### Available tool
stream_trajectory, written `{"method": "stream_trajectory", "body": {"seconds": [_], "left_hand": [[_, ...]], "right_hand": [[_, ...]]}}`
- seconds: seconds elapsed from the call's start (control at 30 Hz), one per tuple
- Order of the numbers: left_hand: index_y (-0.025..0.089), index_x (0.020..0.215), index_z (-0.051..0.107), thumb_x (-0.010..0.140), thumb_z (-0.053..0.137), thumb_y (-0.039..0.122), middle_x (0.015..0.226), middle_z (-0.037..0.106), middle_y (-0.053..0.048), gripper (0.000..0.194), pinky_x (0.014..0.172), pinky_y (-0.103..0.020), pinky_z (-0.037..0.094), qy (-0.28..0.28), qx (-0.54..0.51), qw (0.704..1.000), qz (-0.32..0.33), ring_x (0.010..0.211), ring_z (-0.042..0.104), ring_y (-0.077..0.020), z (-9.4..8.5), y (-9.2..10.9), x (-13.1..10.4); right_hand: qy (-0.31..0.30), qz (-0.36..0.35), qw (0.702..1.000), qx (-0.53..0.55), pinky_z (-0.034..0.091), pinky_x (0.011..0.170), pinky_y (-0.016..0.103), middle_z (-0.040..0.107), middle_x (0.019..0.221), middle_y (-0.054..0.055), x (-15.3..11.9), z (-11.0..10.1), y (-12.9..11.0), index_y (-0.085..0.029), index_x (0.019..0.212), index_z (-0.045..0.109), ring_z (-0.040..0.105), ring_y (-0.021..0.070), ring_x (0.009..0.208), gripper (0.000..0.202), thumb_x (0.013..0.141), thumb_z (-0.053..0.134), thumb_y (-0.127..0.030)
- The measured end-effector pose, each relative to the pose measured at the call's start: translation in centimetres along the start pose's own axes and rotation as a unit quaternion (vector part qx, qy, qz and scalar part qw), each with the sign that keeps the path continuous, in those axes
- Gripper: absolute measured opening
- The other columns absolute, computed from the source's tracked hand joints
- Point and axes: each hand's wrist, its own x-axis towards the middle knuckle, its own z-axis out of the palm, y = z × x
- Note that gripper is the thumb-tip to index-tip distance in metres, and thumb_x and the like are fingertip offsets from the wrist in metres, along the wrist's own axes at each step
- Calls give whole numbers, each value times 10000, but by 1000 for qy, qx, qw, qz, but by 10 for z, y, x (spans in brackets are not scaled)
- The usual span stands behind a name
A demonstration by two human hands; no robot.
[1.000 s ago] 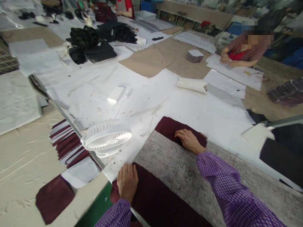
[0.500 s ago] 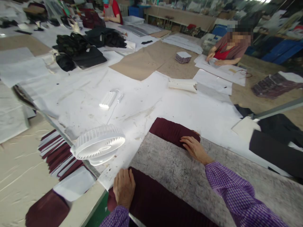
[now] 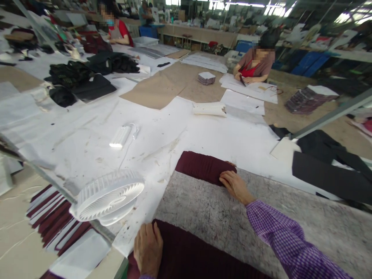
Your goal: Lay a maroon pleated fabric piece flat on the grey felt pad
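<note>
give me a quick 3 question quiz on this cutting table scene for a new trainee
1. True or false: the left hand rests flat on the near dark maroon ribbed fabric.
2. What does the right hand touch? A) the round white plastic fan B) the far maroon fabric fold at the edge of the mottled grey felt sheet C) the white rectangular power bank
3. Fill in: the fan stands to the ___ of the left hand.

Key: 1 true; 2 B; 3 left

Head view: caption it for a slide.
Both hands, left and right, press maroon cloth beside a white fan.
</note>
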Motion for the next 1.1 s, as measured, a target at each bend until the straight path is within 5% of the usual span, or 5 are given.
{"method": "stream_trajectory", "body": {"seconds": [0.23, 0.43, 0.6, 0.9, 1.1], "left_hand": [[195, 709, 480, 895, 462, 247, 673, 502, -32, 194, 651, -306, 409, 14, 13, 1000, 11, 662, 519, -197, -1, 1, 1], [209, 705, 470, 894, 464, 255, 661, 503, -23, 195, 630, -298, 409, 28, 23, 999, 12, 646, 522, -192, 1, 0, 0], [223, 689, 450, 897, 454, 276, 657, 497, -20, 215, 611, -299, 399, 27, 27, 999, 9, 644, 524, -194, 6, -1, -2], [228, 691, 450, 903, 433, 269, 675, 488, -24, 216, 637, -311, 391, 19, 10, 1000, 2, 666, 512, -204, 4, -1, -3], [225, 698, 447, 900, 442, 270, 675, 493, -25, 207, 642, -312, 392, 20, 8, 1000, 4, 665, 511, -205, 10, -2, -4]], "right_hand": [[53, 136, 989, 7, 443, 932, 468, 571, 1196, 82, 16, -3, 43, -164, 1126, 567, 542, 234, 1094, 258, 908, 540, -299], [-53, 178, 981, 50, 519, 818, 388, 651, 1028, 52, 43, -15, 92, -163, 1048, 613, 628, 172, 902, 213, 923, 525, -312], [-123, 168, 975, 75, 527, 801, 382, 651, 1023, 51, 56, -10, 93, -156, 1044, 614, 632, 171, 889, 230, 902, 560, -327], [-106, 240, 964, 47, 530, 756, 363, 645, 993, 47, 36, -14, 96, -165, 1082, 592, 627, 163, 837, 271, 909, 538, -366], [-110, 223, 968, 41, 533, 728, 346, 650, 942, 35, 26, -9, 99, -150, 1061, 596, 631, 152, 792, 263, 912, 535, -358]]}}
